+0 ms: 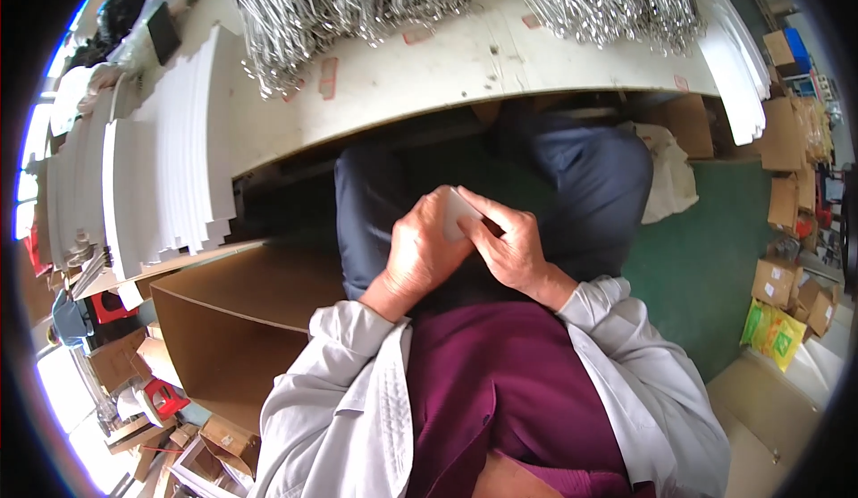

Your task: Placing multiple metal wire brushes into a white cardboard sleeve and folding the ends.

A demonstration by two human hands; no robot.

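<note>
Between my hands, above my lap, is a small flat whitish piece (458,216) with a straight edge. My left hand (424,241) is closed around its left side, with the fingers mostly curled out of sight. From the other side my right hand (511,244) grips it, the thumb lying across its face and the index finger along its upper edge. What kind of thing it is I cannot make out, since my fingers cover much of it.
A white table (384,96) crosses in front of my knees. On it lie bundles of metal wire rods with looped ends (608,7) and, at left, stacks of white strips (179,141). An open cardboard box (210,319) stands at my left; several cartons (776,282) lie far right.
</note>
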